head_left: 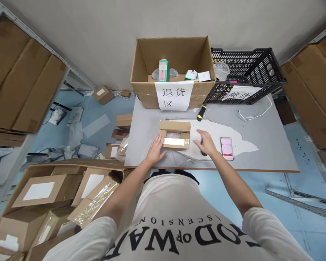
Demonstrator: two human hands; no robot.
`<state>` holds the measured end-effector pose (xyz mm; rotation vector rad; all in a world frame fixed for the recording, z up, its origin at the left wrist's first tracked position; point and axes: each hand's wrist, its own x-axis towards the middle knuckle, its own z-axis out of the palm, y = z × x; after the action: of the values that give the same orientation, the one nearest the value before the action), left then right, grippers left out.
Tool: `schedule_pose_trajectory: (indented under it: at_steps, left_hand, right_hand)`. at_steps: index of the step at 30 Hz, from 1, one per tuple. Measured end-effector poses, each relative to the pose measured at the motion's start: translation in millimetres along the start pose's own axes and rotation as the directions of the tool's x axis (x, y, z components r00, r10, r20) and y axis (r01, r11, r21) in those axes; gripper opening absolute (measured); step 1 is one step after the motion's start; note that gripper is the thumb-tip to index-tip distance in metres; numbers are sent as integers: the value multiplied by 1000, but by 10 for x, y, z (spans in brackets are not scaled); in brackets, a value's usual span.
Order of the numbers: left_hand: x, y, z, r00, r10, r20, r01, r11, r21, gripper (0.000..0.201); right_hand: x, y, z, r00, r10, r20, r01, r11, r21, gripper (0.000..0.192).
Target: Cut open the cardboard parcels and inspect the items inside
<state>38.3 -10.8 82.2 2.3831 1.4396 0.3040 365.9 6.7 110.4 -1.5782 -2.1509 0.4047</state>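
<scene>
Leftmost, a large open carton (43, 203) on the floor held a heap of small taped parcels, and more scraps of packing lay on the blue floor beyond it. Next, the left hand (155, 149) lay flat against the left end of a small cardboard box (175, 135), fingers spread fairly wide, touching it rather than gripping. That box sat near the front edge of the grey table (268, 145), its top flap open, a strip of tape across its near side. Behind it stood a big open carton (174, 69) bearing a paper sign and a few small packages inside. A yellow-and-black utility knife (201, 112) lay just right of that carton's corner. The right hand (205, 142) rested palm down just right of the small box, fingers loosely together over a dark object; whether it gripped that object could not be told. A phone (226, 148) lay face up just beside that hand. Farther back, a black plastic crate (247, 74) stood at the table's far right, a white cable (256, 114) in front of it.
</scene>
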Motion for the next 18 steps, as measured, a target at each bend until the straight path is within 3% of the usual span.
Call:
schedule_pose_trajectory:
  at_steps: [3,7,12,18]
  left_hand:
    - [92,-168,-78,998,-62,5,62,998,-30,89]
    - [226,-382,-152,995,-10,100,17,997,-75,93]
    - [301,-519,-149,988,25,152,-5,991,-134,91]
    - [322,-544,-141,982,-33,184,65,983,-170,92]
  right_hand:
    - [179,-342,84,963,-118,243,132,990,-43,66]
    - [251,-566,244,913,-90,398,163,975,-152,66]
    - [256,-612,358,918,-24,397,96,982,-164,51]
    - [214,-723,331,931,13,364,64,978,-199,26]
